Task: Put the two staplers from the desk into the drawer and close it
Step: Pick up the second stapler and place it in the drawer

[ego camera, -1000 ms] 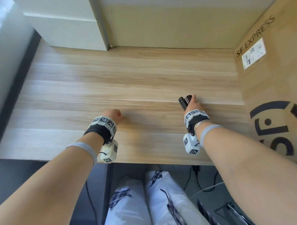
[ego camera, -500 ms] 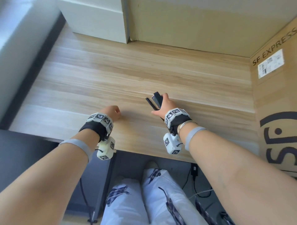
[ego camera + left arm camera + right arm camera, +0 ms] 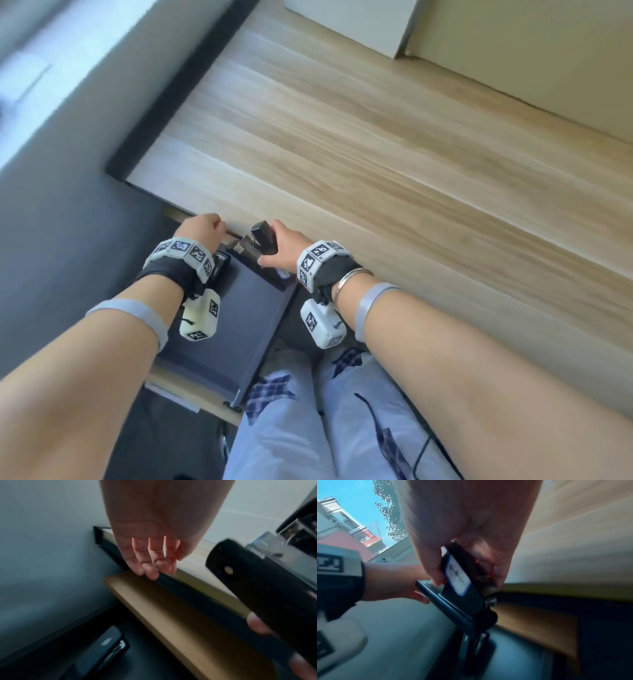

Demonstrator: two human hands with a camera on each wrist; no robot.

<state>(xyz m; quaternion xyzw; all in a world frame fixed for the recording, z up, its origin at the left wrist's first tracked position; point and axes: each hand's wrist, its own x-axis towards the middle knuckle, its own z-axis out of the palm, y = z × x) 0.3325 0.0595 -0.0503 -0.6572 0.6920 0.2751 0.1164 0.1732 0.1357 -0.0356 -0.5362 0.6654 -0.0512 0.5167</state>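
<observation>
Setting: wooden desk [image 3: 394, 144] is filling the upper right of the head view, with a grey wall running down the left.
Drawer: dark drawer [image 3: 236, 329] is standing pulled out below the desk's near edge, lower centre of the head view.
Right hand: right hand [image 3: 284, 248] is gripping a black stapler [image 3: 262, 236], fingers curled round it, holding it over the drawer's back end, centre frame.
Left hand: left hand [image 3: 200, 228] is hovering at the desk edge just left of that stapler, fingers loosely bent, holding nothing.
Second stapler: other stapler [image 3: 101, 654] is lying inside the drawer, lower left of the left wrist view.
</observation>
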